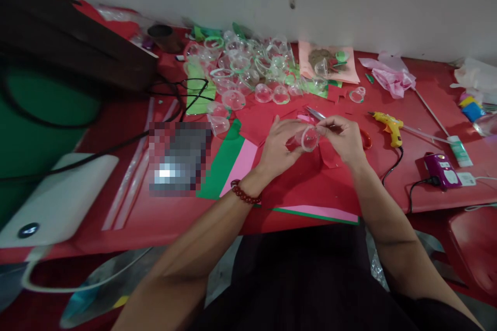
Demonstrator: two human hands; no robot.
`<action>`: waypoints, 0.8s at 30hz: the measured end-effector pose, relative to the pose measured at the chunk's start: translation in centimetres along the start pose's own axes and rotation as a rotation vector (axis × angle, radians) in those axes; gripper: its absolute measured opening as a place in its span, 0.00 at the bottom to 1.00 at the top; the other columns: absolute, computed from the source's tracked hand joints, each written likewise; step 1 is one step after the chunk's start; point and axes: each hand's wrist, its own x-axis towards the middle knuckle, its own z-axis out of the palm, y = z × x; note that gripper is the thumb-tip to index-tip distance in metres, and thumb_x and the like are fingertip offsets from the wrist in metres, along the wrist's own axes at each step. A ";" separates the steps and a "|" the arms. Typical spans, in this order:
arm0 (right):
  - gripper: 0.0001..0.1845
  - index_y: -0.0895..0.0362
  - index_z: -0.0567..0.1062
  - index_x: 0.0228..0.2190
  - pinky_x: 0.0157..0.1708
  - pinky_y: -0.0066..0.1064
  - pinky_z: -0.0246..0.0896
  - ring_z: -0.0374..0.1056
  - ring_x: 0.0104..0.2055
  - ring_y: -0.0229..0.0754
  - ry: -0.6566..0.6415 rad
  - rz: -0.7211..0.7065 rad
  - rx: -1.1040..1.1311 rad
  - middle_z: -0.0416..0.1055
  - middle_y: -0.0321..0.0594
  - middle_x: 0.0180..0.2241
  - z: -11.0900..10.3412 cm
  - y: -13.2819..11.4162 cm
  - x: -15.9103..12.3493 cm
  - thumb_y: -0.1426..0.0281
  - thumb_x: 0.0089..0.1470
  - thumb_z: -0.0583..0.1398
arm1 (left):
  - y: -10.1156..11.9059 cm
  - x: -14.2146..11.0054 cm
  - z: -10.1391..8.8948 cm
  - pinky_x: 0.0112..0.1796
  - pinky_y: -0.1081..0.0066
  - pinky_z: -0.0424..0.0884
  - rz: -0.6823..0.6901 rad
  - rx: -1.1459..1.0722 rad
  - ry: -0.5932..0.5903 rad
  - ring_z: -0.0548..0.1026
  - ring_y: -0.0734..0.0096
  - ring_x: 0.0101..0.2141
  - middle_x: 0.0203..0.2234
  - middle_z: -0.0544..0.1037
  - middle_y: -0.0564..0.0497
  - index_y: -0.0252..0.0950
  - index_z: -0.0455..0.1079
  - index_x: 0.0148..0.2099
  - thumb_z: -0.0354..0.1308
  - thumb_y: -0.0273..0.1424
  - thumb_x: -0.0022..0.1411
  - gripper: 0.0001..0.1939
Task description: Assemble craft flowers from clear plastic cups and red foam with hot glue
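My left hand (276,149) is closed around a small clear plastic cup (309,139), its round open end tilted toward me. At the cup's rim, the fingertips of my right hand (345,138) are pinched together; whatever sits between them is too small to make out. Beneath both hands lie sheets of red paper (298,186), with pink and green paper (221,165) showing from under them on the left. Scissors lie partly hidden behind my right hand, their blades (315,113) pointing up-left and an orange handle (366,139) showing at the right.
Many clear cups (240,62) are heaped along the wall. Right of my hands lie a yellow glue gun (390,126), a purple power adapter (442,170) and a small tube (460,151). A phone-like dark device (186,158), clear strips (128,181) and a white device (62,196) lie left.
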 end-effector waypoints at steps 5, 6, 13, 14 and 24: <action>0.09 0.53 0.78 0.27 0.39 0.34 0.70 0.70 0.32 0.39 -0.156 -0.039 0.062 0.76 0.33 0.28 -1.0 -0.2 0.5 0.63 0.51 0.71 | 0.0 0.0 -0.1 0.70 0.41 0.62 0.071 -0.025 -0.007 0.80 0.55 0.59 0.52 0.86 0.46 0.45 0.79 0.57 0.64 0.41 0.69 0.17; 0.10 0.53 0.77 0.27 0.38 0.33 0.69 0.69 0.32 0.38 -0.200 -0.046 0.075 0.75 0.33 0.28 -1.2 -0.3 0.6 0.63 0.50 0.71 | 0.0 0.0 -0.2 0.71 0.41 0.61 0.090 -0.042 -0.009 0.80 0.55 0.58 0.52 0.86 0.46 0.45 0.79 0.57 0.64 0.41 0.69 0.17; 0.10 0.53 0.77 0.27 0.39 0.34 0.68 0.68 0.32 0.38 -0.189 -0.107 0.111 0.72 0.33 0.28 -1.3 0.2 0.7 0.63 0.52 0.70 | -0.1 0.3 -0.6 0.69 0.45 0.66 0.054 -0.129 -0.040 0.81 0.55 0.57 0.55 0.85 0.44 0.45 0.79 0.57 0.63 0.50 0.69 0.21; 0.10 0.53 0.77 0.27 0.40 0.35 0.68 0.68 0.33 0.39 -0.174 -0.117 0.093 0.72 0.33 0.28 -1.2 0.3 0.7 0.63 0.53 0.70 | -0.1 0.3 -0.6 0.69 0.45 0.66 0.047 -0.136 -0.040 0.82 0.55 0.57 0.55 0.85 0.44 0.45 0.79 0.57 0.63 0.51 0.69 0.21; 0.12 0.51 0.71 0.30 0.41 0.37 0.64 0.65 0.36 0.42 -0.285 -0.454 -0.047 0.70 0.36 0.32 -1.5 0.1 0.9 0.63 0.66 0.63 | -0.7 0.4 -0.6 0.71 0.40 0.58 0.116 -0.241 -0.040 0.82 0.52 0.57 0.53 0.86 0.45 0.45 0.80 0.56 0.65 0.54 0.67 0.24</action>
